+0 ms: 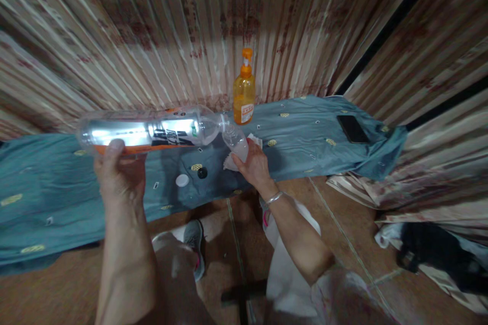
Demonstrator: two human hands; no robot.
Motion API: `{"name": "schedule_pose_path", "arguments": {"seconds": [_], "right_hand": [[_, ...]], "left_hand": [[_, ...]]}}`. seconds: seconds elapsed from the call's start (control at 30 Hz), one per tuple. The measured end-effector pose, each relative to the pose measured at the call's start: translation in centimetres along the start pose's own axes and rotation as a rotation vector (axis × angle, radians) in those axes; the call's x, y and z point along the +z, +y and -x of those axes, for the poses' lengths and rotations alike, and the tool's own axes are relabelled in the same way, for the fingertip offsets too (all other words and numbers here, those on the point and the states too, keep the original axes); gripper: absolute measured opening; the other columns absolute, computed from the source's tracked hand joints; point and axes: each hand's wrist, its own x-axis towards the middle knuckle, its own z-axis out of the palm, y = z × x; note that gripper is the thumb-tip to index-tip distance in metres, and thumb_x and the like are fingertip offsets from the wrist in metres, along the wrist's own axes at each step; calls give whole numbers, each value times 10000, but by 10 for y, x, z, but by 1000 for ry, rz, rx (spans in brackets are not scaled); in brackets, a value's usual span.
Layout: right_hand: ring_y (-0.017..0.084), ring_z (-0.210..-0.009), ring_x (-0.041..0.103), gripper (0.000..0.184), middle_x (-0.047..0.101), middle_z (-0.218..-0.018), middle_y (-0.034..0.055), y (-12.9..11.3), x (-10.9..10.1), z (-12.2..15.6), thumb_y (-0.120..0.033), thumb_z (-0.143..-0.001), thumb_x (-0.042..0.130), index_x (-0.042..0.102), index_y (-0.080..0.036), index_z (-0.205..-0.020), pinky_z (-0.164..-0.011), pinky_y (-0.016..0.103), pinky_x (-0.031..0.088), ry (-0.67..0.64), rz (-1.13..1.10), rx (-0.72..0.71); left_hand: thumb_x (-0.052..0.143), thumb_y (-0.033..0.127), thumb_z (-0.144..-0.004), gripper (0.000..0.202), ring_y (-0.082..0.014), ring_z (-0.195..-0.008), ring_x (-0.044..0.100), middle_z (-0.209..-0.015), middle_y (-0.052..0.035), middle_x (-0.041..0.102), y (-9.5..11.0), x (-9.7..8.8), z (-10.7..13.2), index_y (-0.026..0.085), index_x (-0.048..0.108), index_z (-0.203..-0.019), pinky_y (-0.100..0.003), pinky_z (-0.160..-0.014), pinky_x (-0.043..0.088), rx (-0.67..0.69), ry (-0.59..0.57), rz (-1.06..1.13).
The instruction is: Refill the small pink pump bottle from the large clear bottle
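A large clear plastic bottle [152, 129] with a silver and orange label lies level in the air, its neck pointing right. My left hand [120, 170] is wrapped round its lower part from below. The bottle's mouth meets the opening of a small translucent bottle [235, 141], tilted up to the left. My right hand [253, 165] grips this small bottle together with a white tissue [230, 162]. Whether liquid passes between the two mouths I cannot tell. Below them on the cloth lie a white cap [182, 180] and a black cap [202, 172].
An orange pump bottle [244, 99] stands at the back of the blue-green cloth [297, 152] over a narrow bench. A phone [353, 129] lies toward the right end. Striped curtains [171, 35] hang behind. Dark clothing [438, 254] lies low at the right.
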Motion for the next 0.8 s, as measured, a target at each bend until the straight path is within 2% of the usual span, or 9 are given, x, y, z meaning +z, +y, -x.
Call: {"name": "schedule_pose_path", "arguments": {"seconds": [0.33,0.63,0.8], "right_hand": [[310,-1039,607,556,646,-1092,201,0,-1,-1,-404,-828,588,471,-45,-1236,-888,456,517,9,-7,-6],[308,-1033,607,574,650,-1086,196,1,1,-1,-421,-818,599,476,-41,-1230,-883,445,524,25,11,-17],[308,-1029,606,571,647,-1088,194,2,1,0,-438,-831,575,468,-53,-1238,-885,459,520,27,-3,-24]], "left_hand": [[707,261,-513,355,-226,-969,620,-855,5,661,1,2,2,251,618,-856,-406,-895,491,27,-47,13],[730,267,-488,351,-216,-886,632,-777,14,642,-2,-2,0,247,618,-820,-399,-840,516,-7,24,17],[734,250,-471,402,-221,-921,629,-787,18,645,-1,-2,-1,256,617,-855,-401,-857,514,-5,-3,32]]}}
